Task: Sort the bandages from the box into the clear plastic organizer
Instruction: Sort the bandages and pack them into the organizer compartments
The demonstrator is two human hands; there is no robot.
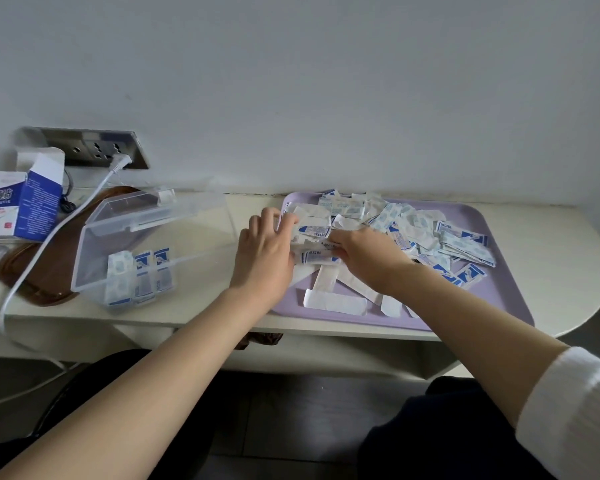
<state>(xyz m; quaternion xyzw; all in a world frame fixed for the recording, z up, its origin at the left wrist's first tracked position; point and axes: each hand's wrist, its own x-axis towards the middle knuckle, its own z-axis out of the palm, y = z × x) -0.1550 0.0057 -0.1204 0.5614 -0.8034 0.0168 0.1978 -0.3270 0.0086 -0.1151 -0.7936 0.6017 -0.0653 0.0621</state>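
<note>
Several wrapped white-and-blue bandages (426, 233) lie heaped on a lilac tray (499, 292). At the pile's left side my left hand (267, 247) and my right hand (364, 251) both grip a small stack of bandages (314, 256) between them. The clear plastic organizer (125, 244) stands open to the left of the tray, with a few bandages upright inside (139, 275). The opened blue-and-white bandage box (21, 202) lies at the far left by the wall.
A brown tray (45, 271) lies under the organizer's left end. A white cable (49, 237) runs from a wall socket (108, 150) across it and off the table's front edge. Long white bandages (333, 299) lie at the lilac tray's front.
</note>
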